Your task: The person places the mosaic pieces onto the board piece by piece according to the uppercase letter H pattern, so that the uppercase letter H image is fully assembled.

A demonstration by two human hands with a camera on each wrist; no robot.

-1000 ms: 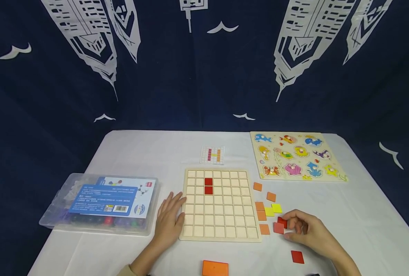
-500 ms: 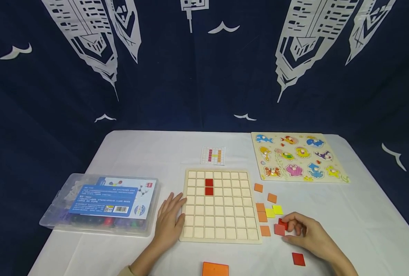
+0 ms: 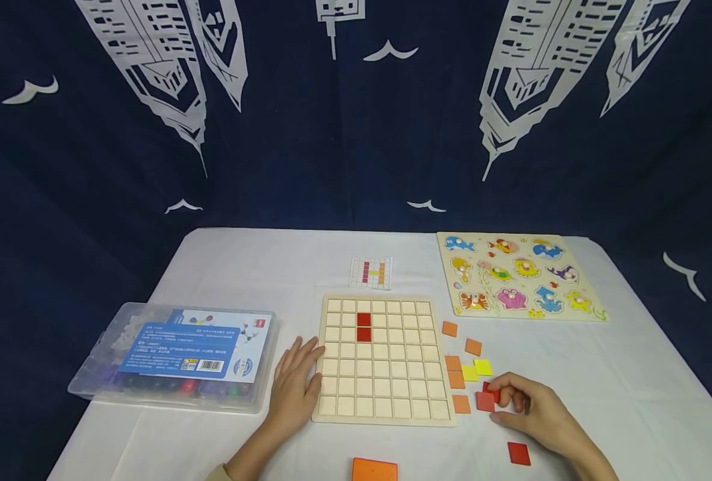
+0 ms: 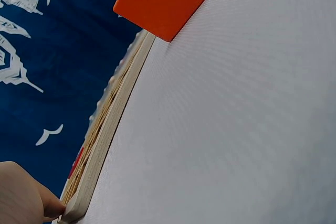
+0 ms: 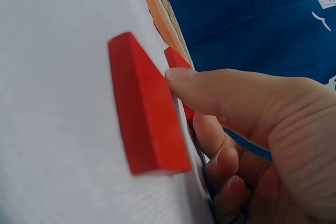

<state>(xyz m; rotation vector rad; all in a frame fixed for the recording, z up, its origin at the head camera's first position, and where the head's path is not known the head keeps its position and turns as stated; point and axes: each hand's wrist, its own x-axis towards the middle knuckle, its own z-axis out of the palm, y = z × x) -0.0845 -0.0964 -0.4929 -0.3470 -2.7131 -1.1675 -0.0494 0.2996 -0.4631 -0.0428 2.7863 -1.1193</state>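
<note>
In the head view the left hand [image 3: 292,386] lies flat with spread fingers against the left edge of a wooden grid board [image 3: 383,423]. Two dark red tiles [image 3: 364,319] fill neighbouring cells of one column. Right of the board, the right hand [image 3: 539,411] has curled fingers; its index fingertip touches a red tile [image 3: 491,389], partly hidden, with the thumb on the near side. A lighter red tile [image 3: 485,401] adjoins it. In the right wrist view the thumb [image 5: 226,90] overlaps a red tile [image 5: 176,59], and a separate red tile [image 5: 147,114] stands nearer.
Several orange tiles [image 3: 461,404] and two yellow tiles [image 3: 483,367] lie right of the board. A pattern card [image 3: 371,263] and animal puzzle [image 3: 521,307] are behind. A clear plastic case [image 3: 182,351] sits left, an orange block [image 3: 375,469] in front, another red tile [image 3: 519,453] front right.
The red tile at the right index fingertip has shifted very slightly left, together with the fingertips. The left hand stays against the board.
</note>
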